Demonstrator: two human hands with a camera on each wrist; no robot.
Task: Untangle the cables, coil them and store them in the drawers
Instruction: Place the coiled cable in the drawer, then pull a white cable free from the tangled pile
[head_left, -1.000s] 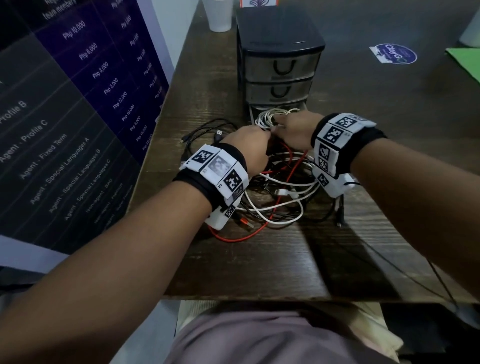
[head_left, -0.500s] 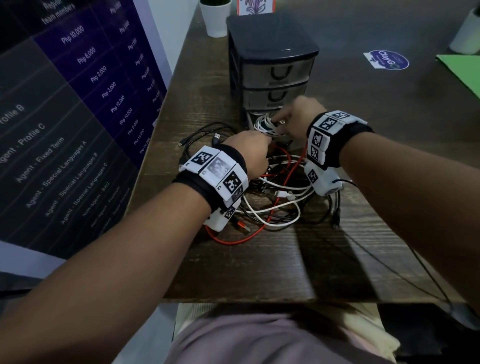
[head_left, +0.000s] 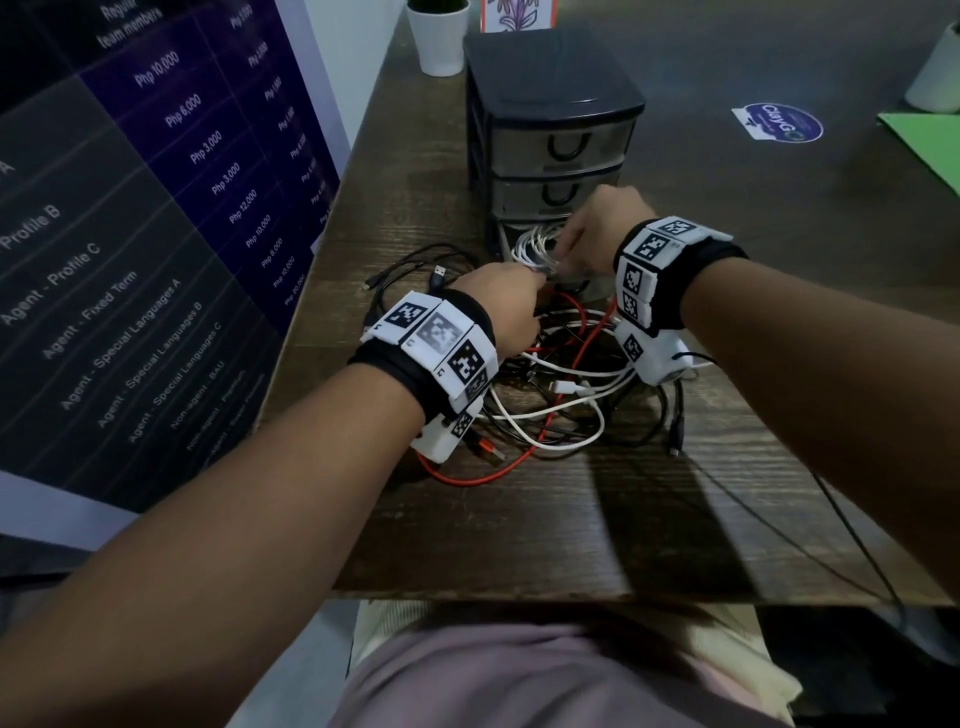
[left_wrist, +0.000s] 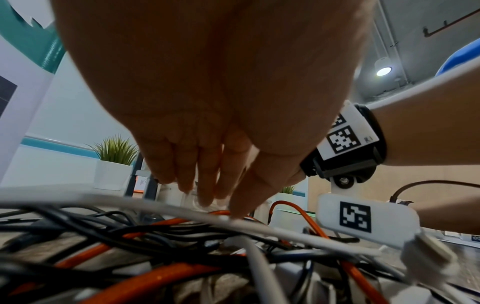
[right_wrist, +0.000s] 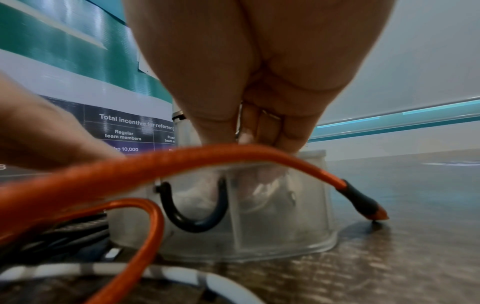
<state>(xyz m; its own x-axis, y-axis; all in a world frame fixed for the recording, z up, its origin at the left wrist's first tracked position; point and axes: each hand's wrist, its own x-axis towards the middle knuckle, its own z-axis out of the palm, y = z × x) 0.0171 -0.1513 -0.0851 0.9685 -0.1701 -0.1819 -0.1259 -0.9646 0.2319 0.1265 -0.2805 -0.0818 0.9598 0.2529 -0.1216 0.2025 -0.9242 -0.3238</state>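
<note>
A coiled white cable (head_left: 532, 248) is held by the right hand (head_left: 605, 228) over the open bottom drawer (right_wrist: 259, 205). The left hand (head_left: 506, 306) is laid fingers-down on the tangled cables (head_left: 561, 395); its grip cannot be told.

Head view: high, angled down-forward over desk (head_left: 519, 519). Wrist views: near desk level, close behind fingers, facing forward. All share cable tangle (head_left: 566, 384); right also shows bottom drawer (right_wrist: 259, 216).

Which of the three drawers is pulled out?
The bottom drawer of the black drawer unit. A white cable coil sits in it; the two drawers above are pushed shut.
</note>
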